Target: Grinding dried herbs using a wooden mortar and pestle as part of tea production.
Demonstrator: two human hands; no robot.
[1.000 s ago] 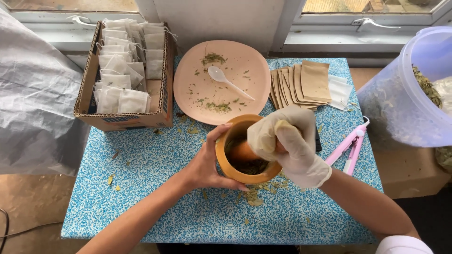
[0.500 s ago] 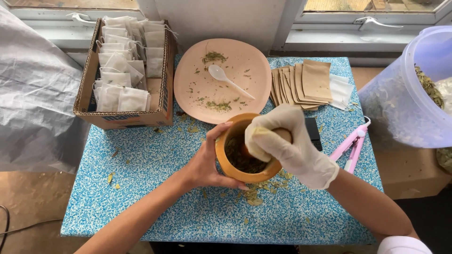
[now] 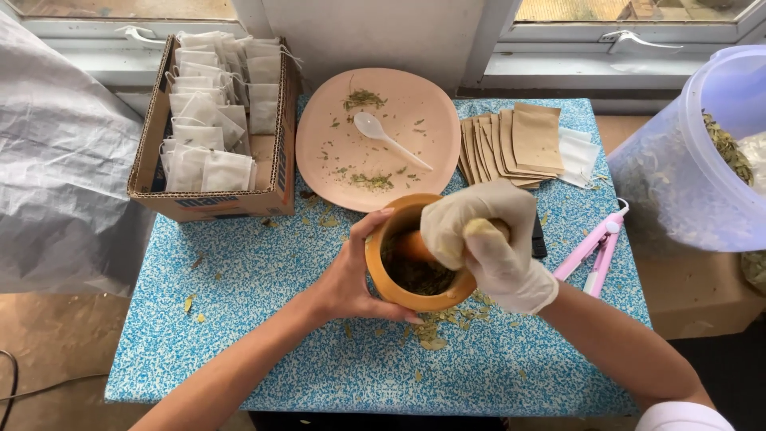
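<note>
We work at a small table covered in a blue speckled cloth, pushed up against a wall under two windows. Near its middle stands a wooden mortar with dark crushed leaves inside. Our left hand, bare, wraps around the mortar's left side, thumb up at the rim and fingers curled underneath, steadying it on the cloth. Our right hand, in a pale glove, is closed in a full fist around the top of a wooden pestle, whose lower end slants down into the leaves. Bits of dried leaf lie scattered on the cloth just in front of the mortar.

Behind the mortar, touching close to its rim, sits a round pink plate with leaf crumbs and a white plastic spoon lying on it. To the left a cardboard box holds rows of white filter bags. To the right of the plate a fan of brown paper envelopes lies flat, and a pink clip tool rests near our right wrist. A translucent plastic tub with dried leaves stands off the table's right edge
</note>
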